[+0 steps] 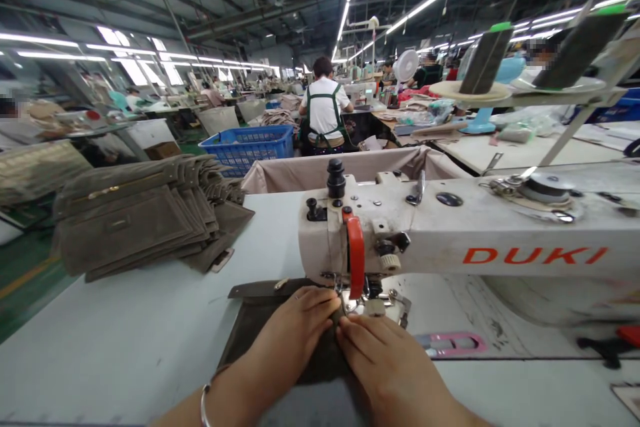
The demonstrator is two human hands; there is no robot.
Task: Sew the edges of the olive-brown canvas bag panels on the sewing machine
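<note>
The left hand (293,333) and right hand (385,353) sit together at the needle, fingertips almost meeting, both pressing on a dark olive fabric panel (245,343) with a matte, suede-like nap. A small fold of it is pinched between them just in front of the presser foot (375,307); the fingers hide the needle, so I can't quite tell whether it is in the cloth. A thin silver bangle (204,407) circles the left wrist. The panel lies on a white sewing table (125,353), under the scuffed off-white head of a DUKI sewing machine (450,237) with its red-orange guard (356,253). To the left, similar panels fan out in a stack (135,220). Beyond stand a beige cloth bin (350,170), a blue plastic basket (247,147) and a co-worker (323,103) in a white shirt and green apron, back turned, among rows of workstations beneath long strip lights.
</note>
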